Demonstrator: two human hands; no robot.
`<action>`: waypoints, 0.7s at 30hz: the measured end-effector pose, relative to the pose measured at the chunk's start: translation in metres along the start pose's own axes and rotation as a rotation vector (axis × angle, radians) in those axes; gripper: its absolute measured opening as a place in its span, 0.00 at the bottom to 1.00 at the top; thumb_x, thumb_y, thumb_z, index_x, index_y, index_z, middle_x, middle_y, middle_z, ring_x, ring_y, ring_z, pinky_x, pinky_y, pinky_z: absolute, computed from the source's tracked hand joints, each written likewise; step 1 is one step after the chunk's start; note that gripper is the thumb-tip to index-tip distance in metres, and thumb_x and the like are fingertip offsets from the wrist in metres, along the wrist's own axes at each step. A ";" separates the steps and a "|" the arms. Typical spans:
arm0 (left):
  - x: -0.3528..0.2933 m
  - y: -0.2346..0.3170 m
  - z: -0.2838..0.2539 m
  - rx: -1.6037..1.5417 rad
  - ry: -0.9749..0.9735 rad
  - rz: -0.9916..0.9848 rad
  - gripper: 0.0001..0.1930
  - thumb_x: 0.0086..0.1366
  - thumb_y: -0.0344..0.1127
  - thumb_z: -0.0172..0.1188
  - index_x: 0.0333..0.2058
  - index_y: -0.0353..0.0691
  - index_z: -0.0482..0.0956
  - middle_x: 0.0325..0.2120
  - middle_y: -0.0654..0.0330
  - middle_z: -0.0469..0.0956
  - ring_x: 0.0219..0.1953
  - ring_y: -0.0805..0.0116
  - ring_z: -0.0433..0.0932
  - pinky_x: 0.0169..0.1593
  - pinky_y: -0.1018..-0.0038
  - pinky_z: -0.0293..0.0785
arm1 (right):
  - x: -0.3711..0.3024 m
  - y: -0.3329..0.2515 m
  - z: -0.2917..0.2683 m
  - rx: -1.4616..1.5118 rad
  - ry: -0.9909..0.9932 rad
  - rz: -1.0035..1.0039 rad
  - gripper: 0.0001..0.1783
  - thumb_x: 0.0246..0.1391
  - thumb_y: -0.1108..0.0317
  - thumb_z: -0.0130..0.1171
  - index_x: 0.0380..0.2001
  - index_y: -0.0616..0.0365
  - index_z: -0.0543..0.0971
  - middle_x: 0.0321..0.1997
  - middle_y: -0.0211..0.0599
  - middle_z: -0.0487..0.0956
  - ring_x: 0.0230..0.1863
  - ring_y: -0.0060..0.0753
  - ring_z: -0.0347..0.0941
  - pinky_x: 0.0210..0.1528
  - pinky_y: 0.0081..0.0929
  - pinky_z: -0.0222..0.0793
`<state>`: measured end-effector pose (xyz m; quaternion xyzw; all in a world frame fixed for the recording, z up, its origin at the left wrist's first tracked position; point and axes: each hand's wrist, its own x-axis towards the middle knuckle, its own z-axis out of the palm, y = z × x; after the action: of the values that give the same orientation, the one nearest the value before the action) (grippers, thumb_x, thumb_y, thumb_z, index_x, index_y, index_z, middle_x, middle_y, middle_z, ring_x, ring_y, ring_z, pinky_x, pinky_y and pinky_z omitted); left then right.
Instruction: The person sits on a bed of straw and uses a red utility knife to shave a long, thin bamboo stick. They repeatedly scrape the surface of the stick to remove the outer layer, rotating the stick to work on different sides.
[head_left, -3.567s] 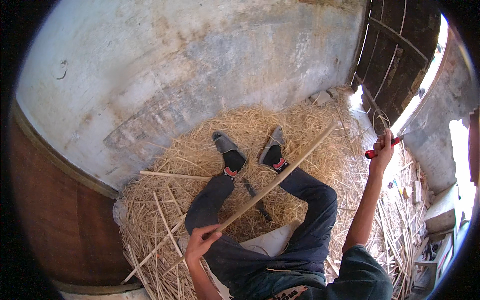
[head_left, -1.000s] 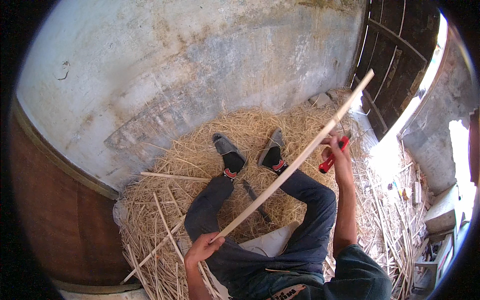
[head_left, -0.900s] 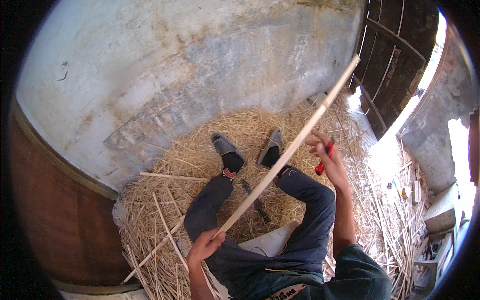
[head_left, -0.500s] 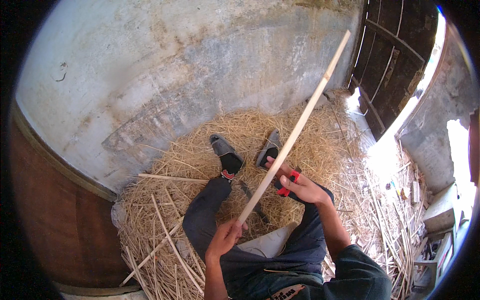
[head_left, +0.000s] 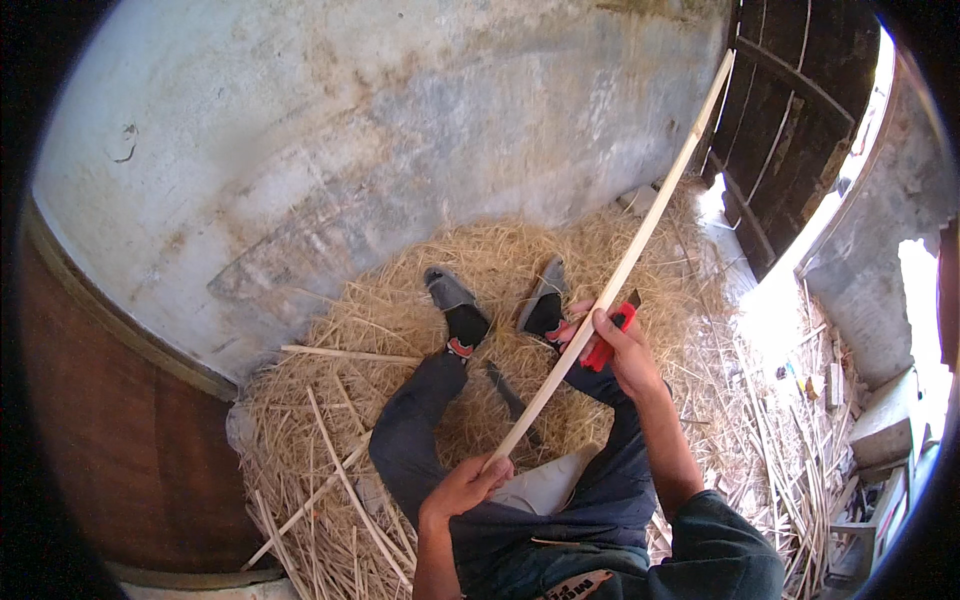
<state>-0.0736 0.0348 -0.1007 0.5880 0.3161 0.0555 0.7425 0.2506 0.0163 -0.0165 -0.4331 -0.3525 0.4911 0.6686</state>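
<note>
A long pale bamboo strip (head_left: 652, 225) runs slantwise from my lap up toward the far right. My left hand (head_left: 468, 487) is closed around its near end. Farther up, my right hand (head_left: 628, 362) grips a red utility knife (head_left: 606, 345), its dark blade tip pointing up beside the strip. Fingers of that hand reach behind the strip, and its thumb lies close to the strip's edge. Whether the blade touches the strip, I cannot tell. My legs are bent apart beneath, with grey shoes (head_left: 450, 288) on the shavings.
Straw-like shavings (head_left: 400, 300) cover the floor around my feet. Loose strips (head_left: 345, 470) lie at left, more (head_left: 775, 440) at right. A dark long object (head_left: 507, 392) rests between my legs, near a pale piece (head_left: 545, 484). A stained wall (head_left: 420, 140) stands ahead, a dark wooden door (head_left: 790, 110) far right.
The strip has shifted up and to the right, and my left hand has moved slightly right with it. My right hand has turned and come against the strip, the knife now upright with its blade showing.
</note>
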 end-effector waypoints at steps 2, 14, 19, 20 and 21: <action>0.003 -0.005 0.003 0.047 0.009 0.096 0.20 0.79 0.52 0.52 0.37 0.40 0.76 0.22 0.72 0.64 0.24 0.82 0.62 0.27 0.76 0.60 | 0.003 -0.005 -0.005 -0.074 0.003 -0.037 0.22 0.77 0.56 0.45 0.60 0.62 0.73 0.43 0.45 0.86 0.41 0.33 0.84 0.42 0.24 0.76; 0.014 0.072 0.030 0.143 0.218 0.375 0.19 0.72 0.46 0.65 0.28 0.43 0.69 0.20 0.72 0.61 0.25 0.81 0.59 0.27 0.75 0.57 | -0.029 -0.014 0.014 -0.815 -0.002 -0.386 0.21 0.68 0.56 0.55 0.53 0.61 0.70 0.41 0.44 0.77 0.44 0.43 0.77 0.51 0.37 0.71; 0.014 0.107 0.044 0.154 0.274 0.374 0.18 0.71 0.46 0.66 0.31 0.42 0.70 0.21 0.71 0.61 0.26 0.82 0.59 0.28 0.76 0.58 | -0.047 -0.015 0.038 -0.869 -0.109 -0.449 0.16 0.64 0.61 0.62 0.48 0.60 0.76 0.40 0.47 0.79 0.42 0.52 0.79 0.47 0.39 0.74; 0.014 0.112 0.047 0.158 0.280 0.392 0.19 0.72 0.49 0.64 0.32 0.42 0.70 0.22 0.71 0.61 0.26 0.81 0.59 0.28 0.76 0.59 | -0.048 -0.014 0.042 -0.881 -0.127 -0.471 0.15 0.62 0.62 0.64 0.47 0.59 0.78 0.39 0.46 0.79 0.41 0.52 0.79 0.45 0.39 0.75; 0.014 0.115 0.050 0.162 0.290 0.411 0.20 0.73 0.52 0.63 0.33 0.42 0.70 0.22 0.71 0.62 0.26 0.80 0.59 0.29 0.75 0.59 | -0.045 -0.009 0.042 -0.990 -0.118 -0.621 0.15 0.56 0.64 0.69 0.45 0.58 0.81 0.36 0.42 0.80 0.36 0.47 0.80 0.37 0.38 0.76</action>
<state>-0.0021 0.0339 0.0030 0.6834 0.2965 0.2631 0.6130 0.2038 -0.0184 0.0062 -0.5422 -0.6870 0.0723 0.4784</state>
